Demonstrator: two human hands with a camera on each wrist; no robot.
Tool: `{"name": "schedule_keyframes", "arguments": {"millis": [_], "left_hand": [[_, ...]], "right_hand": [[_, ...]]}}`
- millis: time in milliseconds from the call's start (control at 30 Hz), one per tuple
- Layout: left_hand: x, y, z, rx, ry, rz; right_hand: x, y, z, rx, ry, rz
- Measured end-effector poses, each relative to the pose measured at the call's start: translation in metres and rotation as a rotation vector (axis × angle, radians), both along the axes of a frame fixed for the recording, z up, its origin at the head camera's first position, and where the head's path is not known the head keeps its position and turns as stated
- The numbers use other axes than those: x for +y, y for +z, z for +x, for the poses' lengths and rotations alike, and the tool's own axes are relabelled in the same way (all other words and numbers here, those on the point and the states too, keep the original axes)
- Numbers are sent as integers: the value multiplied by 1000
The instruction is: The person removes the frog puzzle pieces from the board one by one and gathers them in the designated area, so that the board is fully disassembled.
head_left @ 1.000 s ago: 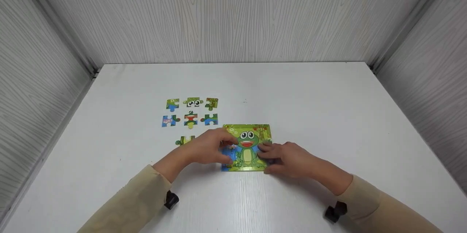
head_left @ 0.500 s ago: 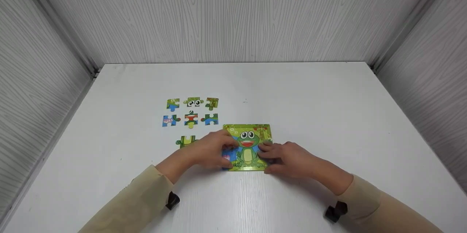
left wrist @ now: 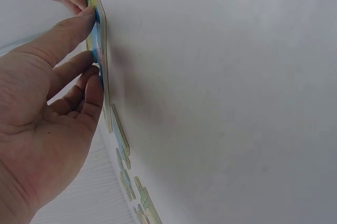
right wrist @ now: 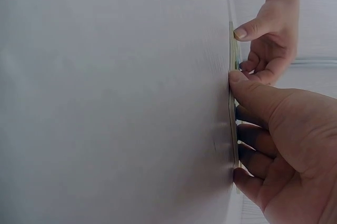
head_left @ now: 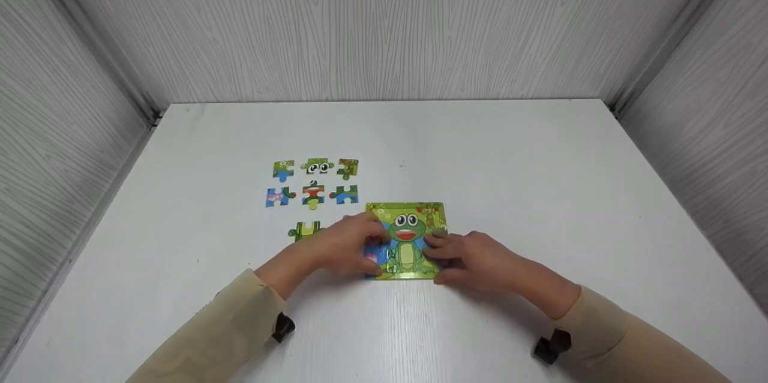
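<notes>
A flat puzzle board (head_left: 414, 210) with a printed frog lies on the white table. At its lower left corner, my left hand (head_left: 343, 245) pinches a blue puzzle piece with a pink patch (head_left: 372, 256) between thumb and fingers, against the board's face. In the left wrist view the blue piece (left wrist: 96, 40) shows between the thumb and the index finger. My right hand (head_left: 480, 260) grips the board's right side. Its thumb sits at the near edge and its fingertips rest on the picture, as the right wrist view shows. The fingers hide part of the board.
Loose puzzle pieces, such as one with a red mouth (head_left: 313, 194) and one with eyes (head_left: 317, 167), lie in rows left of the board. A green piece (head_left: 307, 230) lies beside my left wrist. White grained walls (head_left: 384, 29) enclose the table.
The blue piece in my left hand has shifted and turned slightly at the board's lower left, and more of its pink patch shows. My right hand and the board stay in place.
</notes>
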State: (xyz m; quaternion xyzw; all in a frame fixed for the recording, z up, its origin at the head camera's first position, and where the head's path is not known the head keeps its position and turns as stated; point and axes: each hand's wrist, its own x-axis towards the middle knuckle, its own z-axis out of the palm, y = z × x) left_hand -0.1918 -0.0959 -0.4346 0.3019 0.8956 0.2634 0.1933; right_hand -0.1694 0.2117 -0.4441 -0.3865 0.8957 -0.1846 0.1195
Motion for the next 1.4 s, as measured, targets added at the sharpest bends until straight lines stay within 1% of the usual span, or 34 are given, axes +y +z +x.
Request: {"name": "schedule_keyframes", "arguments": {"millis": [67,200,267,400,533,633,833,1033,1167,1267,1400], "left_hand": [[0,0,0,1,3,2],[1,1,0,-20,21,17],[1,0,0,-28,27,26],[1,-1,-1,-27,17,59],[1,-1,-1,-25,8,72],[1,-1,-1,-29,9,63],[2,0,1,-37,-9,57],[2,1,3,-44,1,37],[-2,3,2,-33,3,78],[-6,6,2,-23,11,138],[-15,11,1,-25,54,187]], "right_hand": [[0,0,0,-7,-5,1],[-1,1,0,-17,-13,2],[-1,1,-1,-8,-7,0],[-1,0,-2,6,5,-6],[-1,0,-2,0,5,-6],[-1,-1,-2,-1,4,-6],[1,-3,-3,7,12,-20],[1,-3,-3,-4,9,-21],[0,-2,-3,-17,-2,-15],[-1,-2,-3,-20,-8,-12],[-1,-2,-2,-25,-15,-8]]}}
